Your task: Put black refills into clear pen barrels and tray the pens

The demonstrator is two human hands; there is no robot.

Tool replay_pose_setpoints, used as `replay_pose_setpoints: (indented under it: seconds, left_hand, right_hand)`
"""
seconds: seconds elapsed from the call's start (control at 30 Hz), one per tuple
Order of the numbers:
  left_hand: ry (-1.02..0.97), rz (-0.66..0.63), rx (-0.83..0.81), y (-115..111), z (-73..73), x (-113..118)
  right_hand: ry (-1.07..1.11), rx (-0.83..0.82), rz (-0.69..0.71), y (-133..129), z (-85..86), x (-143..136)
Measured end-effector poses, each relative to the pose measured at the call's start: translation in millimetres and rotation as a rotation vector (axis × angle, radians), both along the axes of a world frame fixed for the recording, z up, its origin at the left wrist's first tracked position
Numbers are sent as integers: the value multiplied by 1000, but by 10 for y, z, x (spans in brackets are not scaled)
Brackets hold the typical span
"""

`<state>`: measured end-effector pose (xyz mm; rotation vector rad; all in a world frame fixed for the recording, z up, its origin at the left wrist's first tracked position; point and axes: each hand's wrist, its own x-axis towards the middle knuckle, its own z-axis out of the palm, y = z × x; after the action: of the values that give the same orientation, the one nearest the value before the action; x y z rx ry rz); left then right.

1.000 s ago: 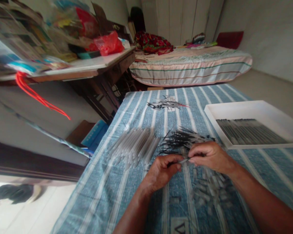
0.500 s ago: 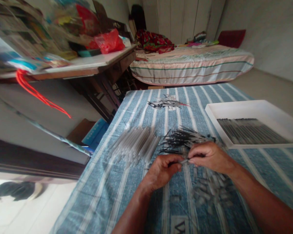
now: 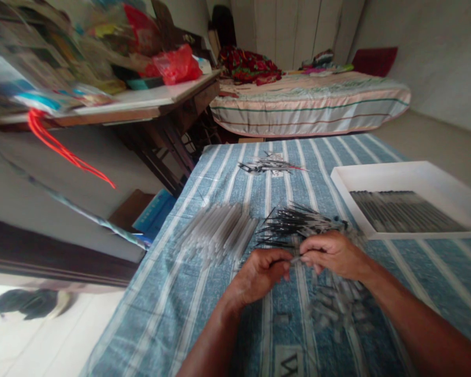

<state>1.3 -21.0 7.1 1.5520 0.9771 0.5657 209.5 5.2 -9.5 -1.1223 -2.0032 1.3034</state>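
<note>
Since the earlier frame our right hand [image 3: 333, 255] has shifted slightly toward our left hand [image 3: 261, 275], and its lower fingers now show beneath the pinch, while our left hand looks almost the same. The blue-striped cloth [image 3: 172, 309] spreads beneath and all around the grip, with the bed [image 3: 310, 107] well beyond it and the cluttered desk [image 3: 141, 102] beyond and to the left. To the right of the grip and farther from us sits the white tray [image 3: 380, 179], open-topped, with a row of slim grey, dark-ended rods [image 3: 404, 211] lying side by side in it. Also off to the left, below the desk, we see a blue box [image 3: 157, 209]; any print on it is too blurred to read. Left of the grip lies a stack of pale tubes [image 3: 220, 230], and just beyond the grip a heap of black-tipped sticks [image 3: 294, 222]. Nearer us, below our right hand, short grey pieces [image 3: 339, 303] are scattered. Well beyond the grip, a smaller bunch of thin sticks [image 3: 267, 166] partly covers a printed patch whose writing we cannot read; on the patch nearest us [image 3: 288, 361] a large letter looks like a W. Between our two hands, thumbs and forefingers pinched closed on it, is a small grey piece [image 3: 295, 260], its details blurred.
</note>
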Motion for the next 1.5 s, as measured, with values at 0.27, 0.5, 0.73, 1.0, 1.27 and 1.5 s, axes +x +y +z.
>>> replay_pose_setpoints:
  seconds: [0.27,0.5,0.73,1.0,1.27,1.5]
  left_hand:
    - [26,45,57,15,-14,30]
    - [42,67,70,18,-34,33]
    - [34,64,71,10,-36,31]
    - [35,62,54,12,-2,52]
    - [43,57,58,5,-14,48]
    - [62,54,63,3,1,55]
  right_hand:
    - [-46,20,-15,-11,25,-63]
    - [68,-47,-26,20,17,-8]
    - [-46,-23,26,17,-4,-6]
    - [-55,-44,8,4,9,-29]
    - [-88,-78,-14,1,30,-40]
    - [-91,-100,1,2,30,-31]
